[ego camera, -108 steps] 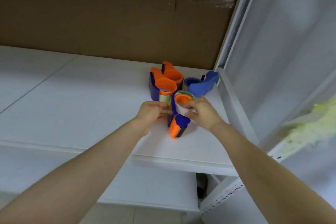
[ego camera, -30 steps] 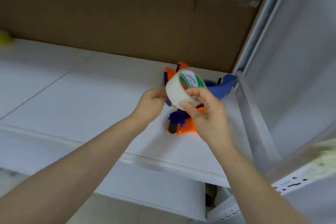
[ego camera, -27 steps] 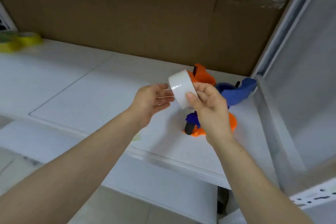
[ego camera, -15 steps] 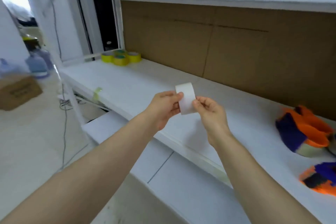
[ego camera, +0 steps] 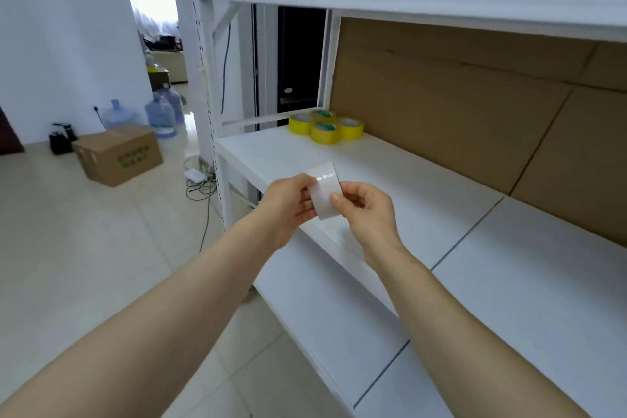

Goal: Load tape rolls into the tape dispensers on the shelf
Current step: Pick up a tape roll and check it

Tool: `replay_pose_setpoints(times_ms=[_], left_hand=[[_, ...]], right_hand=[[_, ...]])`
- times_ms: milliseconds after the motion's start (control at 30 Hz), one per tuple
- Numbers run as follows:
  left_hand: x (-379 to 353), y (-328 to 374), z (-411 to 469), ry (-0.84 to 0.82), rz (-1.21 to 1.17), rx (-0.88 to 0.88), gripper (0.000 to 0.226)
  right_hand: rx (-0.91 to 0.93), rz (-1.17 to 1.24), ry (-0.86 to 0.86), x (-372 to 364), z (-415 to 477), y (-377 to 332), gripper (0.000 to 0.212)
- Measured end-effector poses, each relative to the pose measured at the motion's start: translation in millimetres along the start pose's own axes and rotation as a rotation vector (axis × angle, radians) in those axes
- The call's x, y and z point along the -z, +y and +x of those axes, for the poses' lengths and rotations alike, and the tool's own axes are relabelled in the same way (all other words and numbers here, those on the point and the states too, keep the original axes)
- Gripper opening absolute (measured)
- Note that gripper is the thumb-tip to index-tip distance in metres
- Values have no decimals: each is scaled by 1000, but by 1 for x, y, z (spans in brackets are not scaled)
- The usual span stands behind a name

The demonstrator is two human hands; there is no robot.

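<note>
Far left, on the floor: box (ego camera: 118, 154) and water bottles (ego camera: 162, 114). Neither matters here.

Left hand (ego camera: 288, 205): fingers curled round the left side of the roll (ego camera: 325, 192), gripping it. The roll is off the surface, in the air over the front edge of the shelf (ego camera: 424, 200), outer face towards the camera.

Yellow rolls (ego camera: 325, 127): a cluster of four at the back left of the shelf, well apart from the hands.

Right hand (ego camera: 368, 214): thumb on the roll's outer face, fingers curled behind it, pinching the right side.

No dispensers in view.

Handling, my read: the roll is light with a stiff core, and the outer wrap is glossy, so probably slick. Best held by the side faces or with a finger through the core. The free end looks flush and hard to spot, so likely a nail job.
</note>
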State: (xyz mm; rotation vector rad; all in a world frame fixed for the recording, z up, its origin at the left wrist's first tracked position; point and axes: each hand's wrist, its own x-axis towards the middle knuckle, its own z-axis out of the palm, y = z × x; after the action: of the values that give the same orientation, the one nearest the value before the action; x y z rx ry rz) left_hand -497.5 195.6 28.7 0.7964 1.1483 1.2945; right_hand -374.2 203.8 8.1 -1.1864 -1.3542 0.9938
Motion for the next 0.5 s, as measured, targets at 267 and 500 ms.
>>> replay_pose_setpoints(times_ms=[267, 500], left_hand=[[61, 43, 123, 164, 123, -2, 13], [103, 77, 230, 205, 330, 53, 15]], right_hand=[[33, -8, -106, -86, 129, 19, 20], [68, -174, -127, -147, 238, 35, 23]])
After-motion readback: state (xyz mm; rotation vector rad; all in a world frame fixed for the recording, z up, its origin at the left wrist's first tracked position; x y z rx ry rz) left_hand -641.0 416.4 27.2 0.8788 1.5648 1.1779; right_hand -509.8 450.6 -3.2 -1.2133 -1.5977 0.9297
